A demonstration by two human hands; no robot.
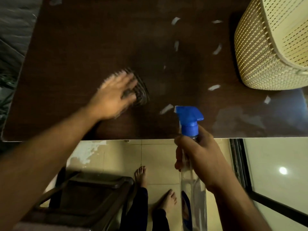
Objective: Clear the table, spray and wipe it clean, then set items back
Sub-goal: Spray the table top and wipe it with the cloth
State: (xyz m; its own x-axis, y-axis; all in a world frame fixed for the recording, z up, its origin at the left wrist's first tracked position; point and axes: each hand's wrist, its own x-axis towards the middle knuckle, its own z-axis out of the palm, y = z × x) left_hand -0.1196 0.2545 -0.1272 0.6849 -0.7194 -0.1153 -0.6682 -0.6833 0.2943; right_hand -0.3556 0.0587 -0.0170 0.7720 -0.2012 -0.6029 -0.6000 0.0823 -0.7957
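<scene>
The table [83,39] is mostly bare, so clearing looks largely done, though a woven basket [260,55] sits at its far right corner. Wiping seems under way: the left hand [115,95], blurred, presses a dark striped cloth [140,93] flat on the wood, fingers spread. The right hand [198,157] grips a spray bottle [190,124] by the neck at the near edge. Pale smears remain to the right. Finishing the wipe and setting items back are left.
</scene>
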